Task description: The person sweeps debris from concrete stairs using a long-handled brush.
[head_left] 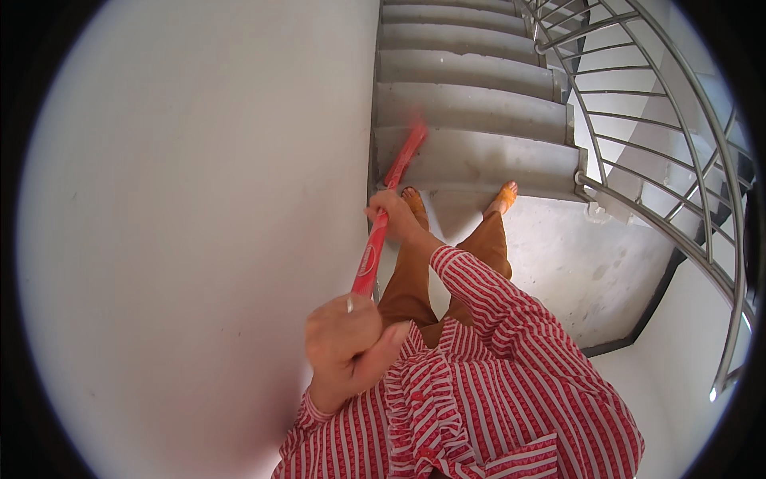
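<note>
A long red broom slants away from me along the wall, with its red head low beside the bottom step. The head is smeared by motion, so its bristles do not show clearly. My left hand is closed round the upper end of the handle and wears a ring. Farther down, my right hand grips the same handle, its arm reaching across in front of me.
Grey stairs rise ahead, with a white wall close on the left. A metal railing curves along the right side. My feet, in tan sandals, stand on the pale landing below the bottom step.
</note>
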A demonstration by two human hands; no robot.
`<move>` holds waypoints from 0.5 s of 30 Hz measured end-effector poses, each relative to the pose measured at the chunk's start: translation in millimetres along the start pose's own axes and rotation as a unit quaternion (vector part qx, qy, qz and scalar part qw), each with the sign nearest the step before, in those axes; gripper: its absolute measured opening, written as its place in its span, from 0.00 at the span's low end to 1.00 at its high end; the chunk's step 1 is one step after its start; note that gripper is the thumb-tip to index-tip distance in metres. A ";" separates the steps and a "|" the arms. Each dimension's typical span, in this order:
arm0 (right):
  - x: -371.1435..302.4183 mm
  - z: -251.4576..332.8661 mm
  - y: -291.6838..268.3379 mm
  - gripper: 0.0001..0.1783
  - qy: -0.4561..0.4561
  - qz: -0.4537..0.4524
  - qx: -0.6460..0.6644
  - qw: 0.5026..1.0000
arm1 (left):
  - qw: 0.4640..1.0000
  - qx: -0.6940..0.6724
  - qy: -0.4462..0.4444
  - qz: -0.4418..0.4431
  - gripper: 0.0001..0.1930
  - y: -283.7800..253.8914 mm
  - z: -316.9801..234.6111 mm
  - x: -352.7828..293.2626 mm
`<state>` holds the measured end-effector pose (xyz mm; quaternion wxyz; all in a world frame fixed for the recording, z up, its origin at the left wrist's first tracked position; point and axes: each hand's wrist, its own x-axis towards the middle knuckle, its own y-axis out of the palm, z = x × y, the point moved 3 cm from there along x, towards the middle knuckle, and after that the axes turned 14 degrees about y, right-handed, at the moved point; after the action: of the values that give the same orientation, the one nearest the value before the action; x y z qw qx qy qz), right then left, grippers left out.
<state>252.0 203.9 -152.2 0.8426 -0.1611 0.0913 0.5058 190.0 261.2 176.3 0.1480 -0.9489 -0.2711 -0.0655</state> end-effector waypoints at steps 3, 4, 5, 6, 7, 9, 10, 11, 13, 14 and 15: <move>17.8 -6.3 -3.6 0.13 -0.023 0.000 0.007 1.000 | 0.998 0.058 0.021 0.012 0.23 23.1 2.4 3.8; 32.1 -8.0 -12.5 0.13 -0.050 0.002 0.000 0.999 | 0.997 0.059 0.038 0.011 0.23 29.5 2.9 3.6; 41.9 -7.8 -18.1 0.13 -0.055 -0.013 0.003 0.998 | 0.997 0.062 0.052 0.010 0.23 36.4 5.2 2.0; 52.7 -3.7 -22.4 0.13 -0.063 -0.028 0.008 0.998 | 0.995 0.068 0.067 0.009 0.23 41.9 4.8 1.7; 60.2 3.8 -26.5 0.13 -0.047 -0.056 0.025 0.997 | 0.995 0.063 0.081 0.009 0.23 42.6 6.7 2.0; 63.4 23.0 -36.4 0.14 -0.039 -0.085 0.033 0.995 | 0.994 0.049 0.097 0.007 0.23 43.0 5.8 0.3; 64.4 28.1 -46.6 0.14 -0.048 -0.094 0.019 0.994 | 0.994 0.033 0.105 0.008 0.23 40.4 2.7 1.8; 61.8 29.9 -54.0 0.14 -0.047 -0.080 -0.016 0.996 | 0.994 0.010 0.105 0.003 0.23 35.9 -0.3 3.3; 57.2 24.3 -71.7 0.14 -0.038 -0.037 -0.097 0.994 | 0.994 -0.039 0.101 -0.001 0.24 24.8 -7.7 9.6; 49.4 17.5 -82.5 0.13 -0.020 -0.019 -0.145 0.989 | 0.994 -0.065 0.089 -0.013 0.23 20.0 -4.8 7.6; 41.9 10.9 -94.4 0.12 -0.005 0.001 -0.193 0.981 | 0.992 -0.091 0.078 -0.026 0.22 16.1 -2.0 5.6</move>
<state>354.9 201.2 -138.5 0.7960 -0.3175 -0.0122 0.5152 203.3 250.4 175.4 0.0801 -0.9430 -0.2763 -0.1674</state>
